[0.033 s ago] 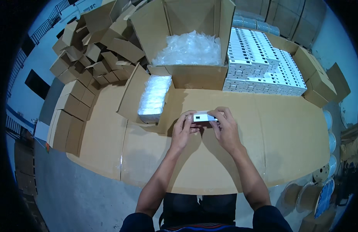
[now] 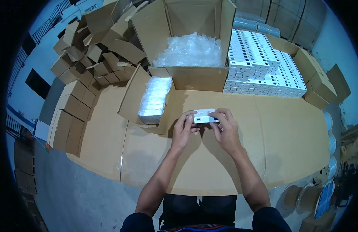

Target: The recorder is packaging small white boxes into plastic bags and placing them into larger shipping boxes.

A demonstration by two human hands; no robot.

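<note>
While both pinch a small white box, left hand, right hand, bare cardboard tabletop around

A cardboard-covered table carries an open box (full of clear bags), stacked white boxes and a wrapped bundle.

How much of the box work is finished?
Done: many white boxes are stacked at the table's back right. In hand: left hand and right hand hold one small white box. Left: a wrapped bundle and clear bags in the big carton.
</note>
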